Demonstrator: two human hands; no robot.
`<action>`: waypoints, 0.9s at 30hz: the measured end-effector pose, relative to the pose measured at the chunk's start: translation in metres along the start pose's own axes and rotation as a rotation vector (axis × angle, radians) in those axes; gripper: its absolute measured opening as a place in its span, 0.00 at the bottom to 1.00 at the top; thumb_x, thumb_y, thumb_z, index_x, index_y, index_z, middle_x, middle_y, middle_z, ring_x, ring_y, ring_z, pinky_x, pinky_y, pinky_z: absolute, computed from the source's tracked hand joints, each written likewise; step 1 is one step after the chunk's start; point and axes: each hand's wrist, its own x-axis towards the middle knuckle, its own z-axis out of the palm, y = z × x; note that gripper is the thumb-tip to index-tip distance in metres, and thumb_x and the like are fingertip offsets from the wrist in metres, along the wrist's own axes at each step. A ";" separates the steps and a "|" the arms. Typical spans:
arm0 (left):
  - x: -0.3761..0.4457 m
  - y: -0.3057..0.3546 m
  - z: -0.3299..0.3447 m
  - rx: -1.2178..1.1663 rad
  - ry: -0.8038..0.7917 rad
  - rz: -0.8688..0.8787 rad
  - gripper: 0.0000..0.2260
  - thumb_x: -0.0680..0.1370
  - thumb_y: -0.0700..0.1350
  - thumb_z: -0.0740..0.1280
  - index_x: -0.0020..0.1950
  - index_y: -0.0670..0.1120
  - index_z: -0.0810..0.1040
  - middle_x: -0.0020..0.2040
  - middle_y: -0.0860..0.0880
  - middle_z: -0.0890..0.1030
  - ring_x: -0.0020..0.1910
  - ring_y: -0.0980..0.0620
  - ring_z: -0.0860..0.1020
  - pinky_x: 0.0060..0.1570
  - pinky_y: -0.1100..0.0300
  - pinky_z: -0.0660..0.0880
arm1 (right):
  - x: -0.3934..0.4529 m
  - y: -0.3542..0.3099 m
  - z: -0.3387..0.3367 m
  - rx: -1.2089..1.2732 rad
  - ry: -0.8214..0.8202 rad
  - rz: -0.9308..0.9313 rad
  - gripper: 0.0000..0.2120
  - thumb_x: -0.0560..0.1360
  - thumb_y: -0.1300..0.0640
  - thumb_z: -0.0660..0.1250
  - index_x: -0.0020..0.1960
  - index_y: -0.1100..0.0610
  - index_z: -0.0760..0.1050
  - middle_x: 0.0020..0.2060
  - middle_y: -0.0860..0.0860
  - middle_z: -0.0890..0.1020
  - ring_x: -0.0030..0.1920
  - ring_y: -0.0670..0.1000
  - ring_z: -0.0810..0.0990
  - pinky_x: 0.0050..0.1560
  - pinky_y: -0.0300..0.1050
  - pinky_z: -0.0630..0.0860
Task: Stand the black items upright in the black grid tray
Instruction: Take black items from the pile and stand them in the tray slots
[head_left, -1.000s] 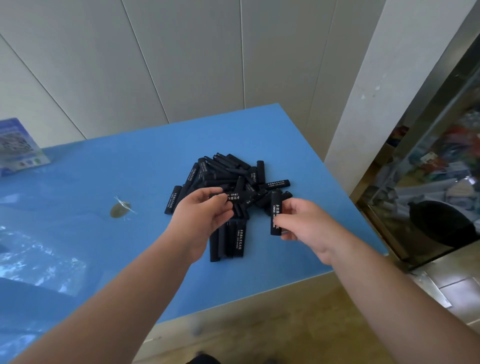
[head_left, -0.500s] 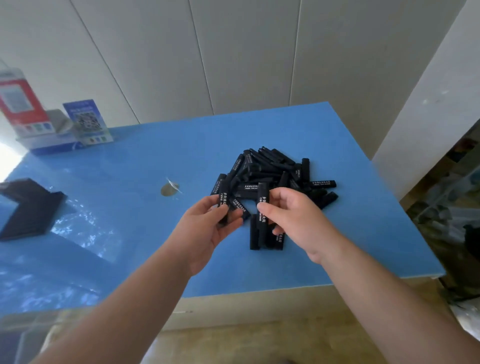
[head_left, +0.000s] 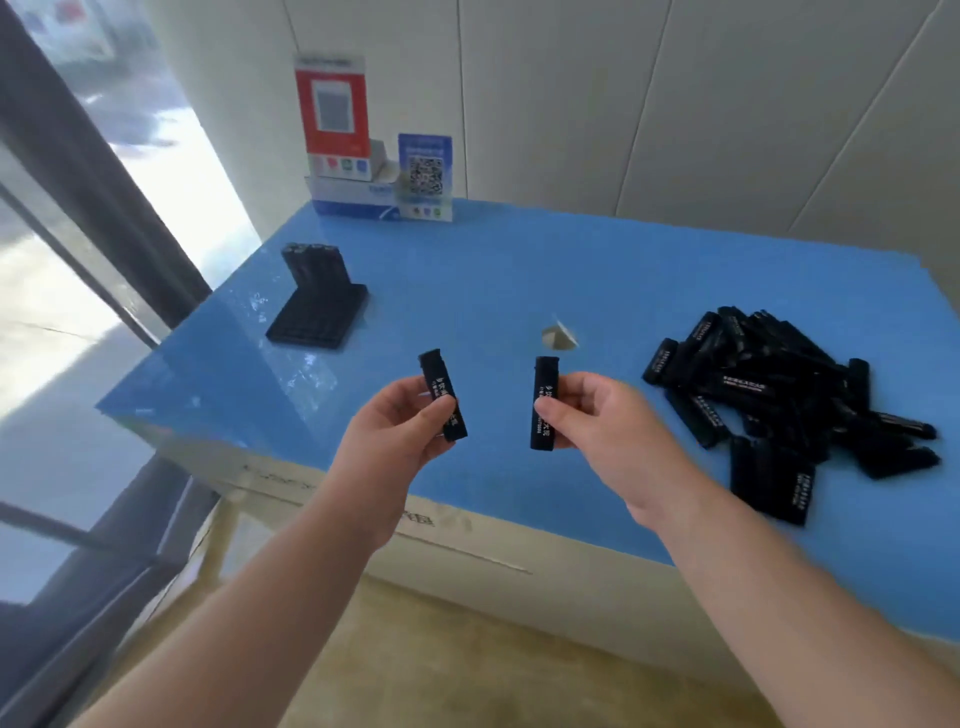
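Black items, slim rectangular sticks with white print down one face, sat one in each of our hands above the blue bench (head_left: 571, 270). Our left hand (head_left: 400, 431) pinched its black stick (head_left: 442, 395) between thumb and fingertips, the stick tilted with its top leaning left. Our right hand (head_left: 597, 415) gripped the other stick (head_left: 544, 402) nearly upright, thumb across its front, fingers curled behind. The two sticks were held apart, neither touching the bench.

Off to the right lay the heap of black items (head_left: 779, 395), a loose jumble of matte sticks piled across one another, a few lying flat in a row at its near edge. Far to the left, near the bench corner, sat the black grid tray (head_left: 317, 314), a flat dark rectangle, with a short row of sticks (head_left: 311, 265) standing along its far edge. The bench top looked glossy, catching window glare on its left side. A small pale scrap (head_left: 558, 336) lay between tray and heap. Against the pale panelled wall stood a red sign (head_left: 332, 109) and a blue code card (head_left: 425, 174), blurred.
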 end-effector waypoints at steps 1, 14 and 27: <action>-0.001 0.004 -0.017 -0.014 0.015 0.000 0.06 0.79 0.36 0.67 0.54 0.44 0.79 0.45 0.49 0.85 0.45 0.51 0.84 0.44 0.61 0.80 | 0.001 -0.003 0.017 -0.011 -0.015 0.006 0.04 0.80 0.57 0.68 0.53 0.52 0.81 0.47 0.49 0.87 0.46 0.49 0.86 0.48 0.37 0.78; 0.003 0.042 -0.174 0.018 0.081 -0.029 0.07 0.81 0.39 0.65 0.58 0.41 0.78 0.52 0.42 0.84 0.50 0.45 0.85 0.50 0.51 0.81 | 0.027 -0.031 0.186 -0.030 -0.122 -0.052 0.03 0.79 0.56 0.69 0.52 0.52 0.81 0.45 0.49 0.87 0.45 0.50 0.86 0.50 0.43 0.80; 0.096 0.070 -0.208 0.087 0.097 0.045 0.04 0.80 0.40 0.67 0.54 0.42 0.78 0.53 0.38 0.82 0.51 0.45 0.84 0.51 0.49 0.81 | 0.132 -0.049 0.226 -0.043 -0.180 -0.105 0.04 0.78 0.59 0.70 0.53 0.55 0.80 0.48 0.53 0.86 0.49 0.51 0.85 0.49 0.41 0.81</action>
